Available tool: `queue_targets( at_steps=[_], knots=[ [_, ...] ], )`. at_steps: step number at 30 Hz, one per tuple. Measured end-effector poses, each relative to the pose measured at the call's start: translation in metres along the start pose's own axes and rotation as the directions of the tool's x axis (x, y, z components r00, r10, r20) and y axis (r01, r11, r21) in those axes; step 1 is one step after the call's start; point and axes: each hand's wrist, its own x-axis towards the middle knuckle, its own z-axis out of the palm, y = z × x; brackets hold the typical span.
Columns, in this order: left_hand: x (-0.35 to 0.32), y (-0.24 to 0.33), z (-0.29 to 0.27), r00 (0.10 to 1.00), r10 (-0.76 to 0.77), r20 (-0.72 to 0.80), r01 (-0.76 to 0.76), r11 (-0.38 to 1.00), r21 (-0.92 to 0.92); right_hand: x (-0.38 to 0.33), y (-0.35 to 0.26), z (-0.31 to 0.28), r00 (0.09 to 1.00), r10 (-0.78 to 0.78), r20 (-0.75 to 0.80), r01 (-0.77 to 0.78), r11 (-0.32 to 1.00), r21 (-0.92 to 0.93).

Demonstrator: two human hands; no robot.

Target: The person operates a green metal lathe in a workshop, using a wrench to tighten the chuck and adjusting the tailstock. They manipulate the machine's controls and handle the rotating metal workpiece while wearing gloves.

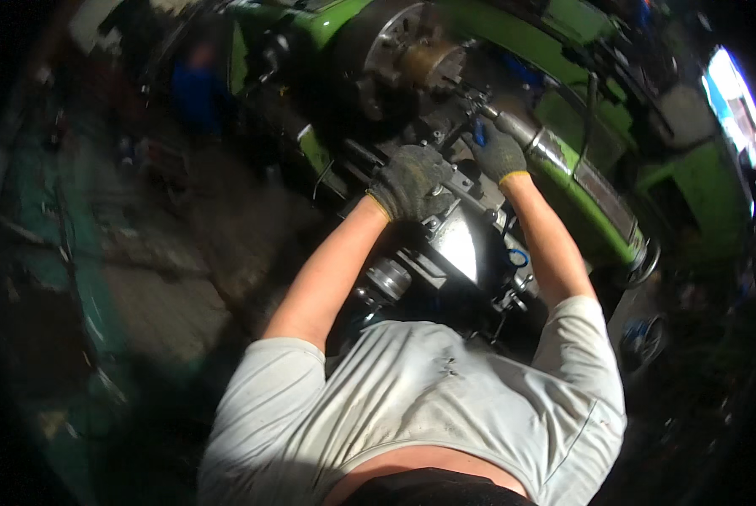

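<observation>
Reaching over the green metal lathe (329, 24), the grey-gloved left hand (407, 181) lay curled at its near edge, grip impossible to tell; the matching right hand (498, 153) bent against a small blue object (479, 131), hold unclear, beside the silver cylindrical shaft (517, 126). Toward the far edge sat a brownish round metal piece (428, 63).

Seen in bright blue as a small item (480, 131), too blurred to identify, just beside the smooth, silvery tailstock barrel (517, 128), itself slanted toward a brownish, round workpiece (420, 61). Pictured below as a blocky, bare-metal tool slide (460, 180), partly covered, catching light along its edges.
</observation>
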Motion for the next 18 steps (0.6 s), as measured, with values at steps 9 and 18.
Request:
queue_targets(
  at_steps=[9, 18],
  knots=[
    [-0.003, 0.004, -0.008, 0.994, -0.053, 0.1, 0.056, 0.998, -0.032, -0.001, -0.011, -0.004, 0.998, 0.014, 0.064, -0.019, 0.996, 0.081],
    [0.001, 0.002, -0.007, 0.994, -0.06, 0.093, 0.064, 0.997, -0.041, 0.004, -0.002, 0.005, 0.998, 0.043, 0.044, -0.046, 0.997, 0.068]
  ],
)
